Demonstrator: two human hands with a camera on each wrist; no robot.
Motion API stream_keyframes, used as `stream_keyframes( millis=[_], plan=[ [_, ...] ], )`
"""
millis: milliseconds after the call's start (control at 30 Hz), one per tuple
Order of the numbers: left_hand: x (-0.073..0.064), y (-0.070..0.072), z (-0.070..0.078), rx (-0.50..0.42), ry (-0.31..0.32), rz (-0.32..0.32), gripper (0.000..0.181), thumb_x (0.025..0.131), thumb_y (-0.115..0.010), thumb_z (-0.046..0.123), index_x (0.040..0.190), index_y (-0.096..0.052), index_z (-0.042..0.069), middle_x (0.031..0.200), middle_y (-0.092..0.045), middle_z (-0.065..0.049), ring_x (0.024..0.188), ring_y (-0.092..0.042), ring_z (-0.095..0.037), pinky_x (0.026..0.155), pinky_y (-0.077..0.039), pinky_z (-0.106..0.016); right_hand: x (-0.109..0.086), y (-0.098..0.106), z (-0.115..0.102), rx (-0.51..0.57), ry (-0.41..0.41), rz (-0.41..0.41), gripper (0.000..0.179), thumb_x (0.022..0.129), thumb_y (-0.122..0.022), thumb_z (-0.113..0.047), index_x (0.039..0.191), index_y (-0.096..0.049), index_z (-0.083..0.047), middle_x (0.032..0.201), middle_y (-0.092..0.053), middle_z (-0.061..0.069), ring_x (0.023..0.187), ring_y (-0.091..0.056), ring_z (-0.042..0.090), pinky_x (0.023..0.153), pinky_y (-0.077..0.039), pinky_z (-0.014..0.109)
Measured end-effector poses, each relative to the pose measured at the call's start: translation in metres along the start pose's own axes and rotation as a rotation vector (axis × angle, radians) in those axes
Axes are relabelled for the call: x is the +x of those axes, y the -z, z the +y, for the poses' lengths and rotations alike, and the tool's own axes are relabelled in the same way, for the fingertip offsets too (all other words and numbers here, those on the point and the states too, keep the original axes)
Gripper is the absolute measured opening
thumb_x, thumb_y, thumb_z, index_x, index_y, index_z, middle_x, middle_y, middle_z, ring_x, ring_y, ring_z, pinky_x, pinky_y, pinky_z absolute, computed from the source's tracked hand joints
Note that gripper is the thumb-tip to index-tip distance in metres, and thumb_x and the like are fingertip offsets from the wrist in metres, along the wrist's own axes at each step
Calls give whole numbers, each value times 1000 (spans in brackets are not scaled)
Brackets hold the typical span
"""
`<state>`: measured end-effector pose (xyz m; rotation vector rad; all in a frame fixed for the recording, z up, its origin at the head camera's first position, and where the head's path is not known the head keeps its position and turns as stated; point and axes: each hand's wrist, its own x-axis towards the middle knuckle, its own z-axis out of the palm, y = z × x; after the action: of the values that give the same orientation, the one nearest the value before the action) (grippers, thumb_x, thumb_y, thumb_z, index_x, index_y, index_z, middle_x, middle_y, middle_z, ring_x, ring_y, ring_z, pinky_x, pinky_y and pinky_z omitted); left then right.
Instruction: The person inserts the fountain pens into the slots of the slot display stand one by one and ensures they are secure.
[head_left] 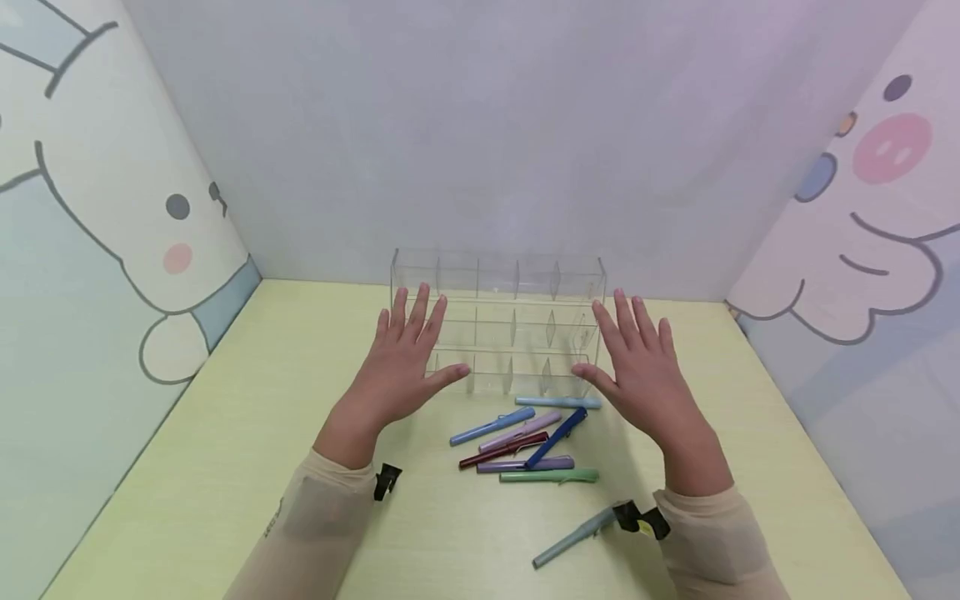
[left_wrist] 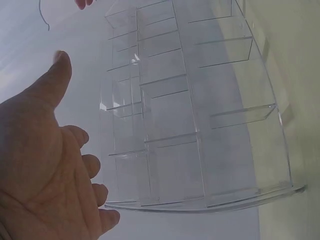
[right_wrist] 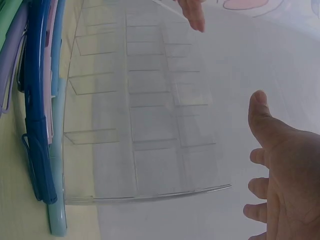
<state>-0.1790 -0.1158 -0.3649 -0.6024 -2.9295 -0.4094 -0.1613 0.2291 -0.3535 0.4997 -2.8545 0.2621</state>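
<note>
From the head view, the clear three-tier organizer [head_left: 495,327] stands on the table [head_left: 217,450], twelve o'clock of the pens [head_left: 506,449]; left hand [head_left: 397,375] and right hand [head_left: 647,375] flank it, fingers spread wide, empty. Left wrist: it's towards two o'clock. Right wrist: towards ten; even, two-ended handling seems best.

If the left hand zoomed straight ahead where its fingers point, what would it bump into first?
Probably the clear organizer: the left hand points toward its left end. Depth is hard to judge, though, so it might pass over and meet the pale back wall instead.
</note>
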Motion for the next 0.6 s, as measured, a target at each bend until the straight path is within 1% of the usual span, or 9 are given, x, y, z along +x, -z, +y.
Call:
stream_keyframes(
  millis=[100, 200, 233, 300, 367, 433, 467, 533, 600],
  plan=[
    [0, 1, -3, 2, 2, 18, 98, 92, -41, 73, 158, 11, 23, 162, 25, -1, 149, 23, -31, 121, 3, -58, 0, 3, -1, 16, 2, 4, 89, 96, -52, -57, 160, -3, -19, 166, 8, 11, 152, 5, 37, 118, 1, 65],
    [2, 2, -13, -20, 17, 74, 100, 92, -43, 71, 156, 16, 23, 161, 28, -2, 147, 28, -29, 121, 3, -58, 0, 8, 1, 57, 7, 28, 88, 96, -55, -53, 160, -7, -18, 166, 4, 11, 152, 1, 37, 119, -2, 63],
    [3, 3, -18, -44, 26, 99, 101, 92, -45, 70, 155, 18, 23, 161, 30, -1, 147, 29, -28, 120, 2, -59, 0, 10, 2, 75, 7, 39, 87, 96, -56, -52, 160, -8, -17, 166, 2, 12, 152, 0, 37, 119, -4, 62],
    [4, 3, -30, -125, 48, 145, 103, 92, -47, 68, 154, 22, 25, 159, 32, 0, 146, 30, -26, 120, -1, -61, -1, 14, 6, 115, 2, 60, 86, 96, -58, -50, 160, -11, -17, 166, -4, 12, 151, -6, 37, 119, -10, 61],
    [5, 2, -42, -256, 77, 163, 104, 92, -51, 66, 153, 24, 28, 158, 34, 6, 147, 29, -23, 118, -6, -64, -3, 18, 10, 162, -20, 61, 84, 96, -59, -49, 159, -14, -17, 165, -11, 13, 150, -14, 38, 118, -17, 60],
    [6, 0, -54, -409, 108, 146, 105, 92, -54, 63, 151, 26, 32, 157, 34, 12, 148, 24, -21, 118, -9, -64, -6, 22, 14, 202, -60, 38, 83, 96, -58, -51, 159, -16, -17, 163, -20, 14, 147, -22, 39, 114, -25, 62],
    [6, -1, -60, -487, 125, 122, 105, 91, -56, 62, 150, 27, 35, 157, 33, 14, 149, 21, -21, 118, -10, -64, -7, 23, 16, 214, -83, 17, 82, 96, -56, -52, 159, -17, -17, 162, -24, 15, 145, -26, 40, 111, -28, 63],
    [6, -4, -69, -640, 166, 45, 106, 91, -58, 60, 147, 29, 41, 158, 30, 16, 152, 11, -25, 118, -12, -63, -9, 26, 20, 230, -130, -38, 81, 96, -53, -57, 158, -19, -17, 159, -29, 16, 142, -31, 42, 107, -31, 65],
    [7, -7, -77, -754, 206, -38, 107, 91, -61, 57, 146, 31, 45, 161, 23, 11, 152, 3, -28, 118, -13, -64, -9, 28, 24, 236, -168, -95, 81, 96, -49, -61, 158, -22, -17, 157, -33, 17, 140, -34, 43, 105, -32, 66]
  ],
)
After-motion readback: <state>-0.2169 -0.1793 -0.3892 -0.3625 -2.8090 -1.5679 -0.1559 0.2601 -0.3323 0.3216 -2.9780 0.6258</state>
